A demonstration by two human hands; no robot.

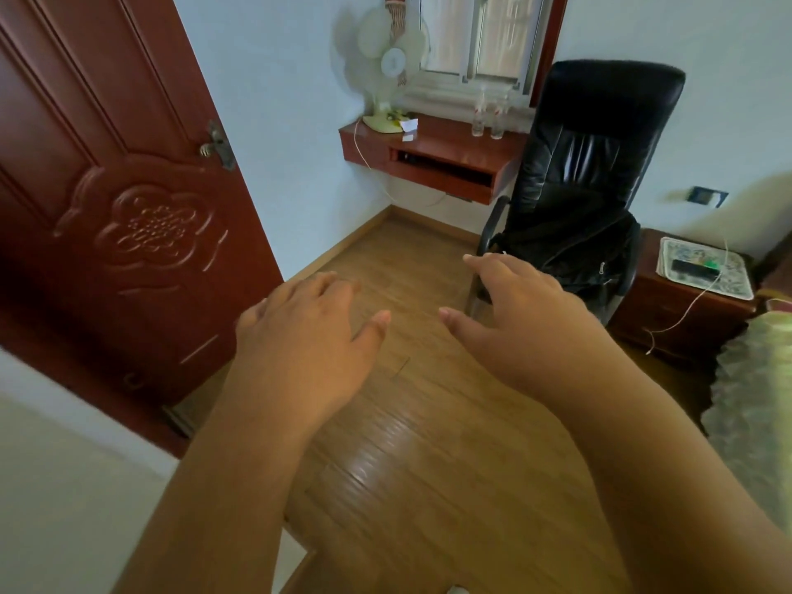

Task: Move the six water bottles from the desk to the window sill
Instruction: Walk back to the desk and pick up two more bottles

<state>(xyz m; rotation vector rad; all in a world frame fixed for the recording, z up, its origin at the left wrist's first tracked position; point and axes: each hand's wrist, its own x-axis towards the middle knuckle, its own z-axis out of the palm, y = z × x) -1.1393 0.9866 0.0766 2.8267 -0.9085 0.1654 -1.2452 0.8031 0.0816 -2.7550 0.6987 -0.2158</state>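
**Both hands bare and empty, bottles across the room on the desk**

Head view, the only one. Two hands stretched forward over the wooden floor [411, 422], palms down. Left hand [308, 340] with fingers relaxed and slightly spread, holding nothing. Right hand [518, 319] likewise loose, fingers extended toward the chair, touching nothing, thumb pointing inward at the left thumb.

Far ahead, one red-brown wall-mounted desk [433, 147] under one window [484, 36]. On the desk's right part, clear water bottles [486, 117] with red labels, standing upright close together beside the chair back; two plainly countable (more may stand there, too small and blurred to tell). Window sill [454, 94] just behind and above them, pale; bottles on it, if any, not distinguishable.

On the desk's left end: one white fan [388, 57] on its pale base, one small white box [409, 125] just beside that base, one thin cord [362, 150] hanging off the front edge.

One black padded office chair [591, 165] right of the desk, a dark garment lying on its seat. One low brown cabinet [681, 310] farther right, carrying one patterned mat [707, 267] with one black flat object [694, 265] on it. One dark red carved door [111, 199] on the left, standing open, one metal handle [216, 147] on it.
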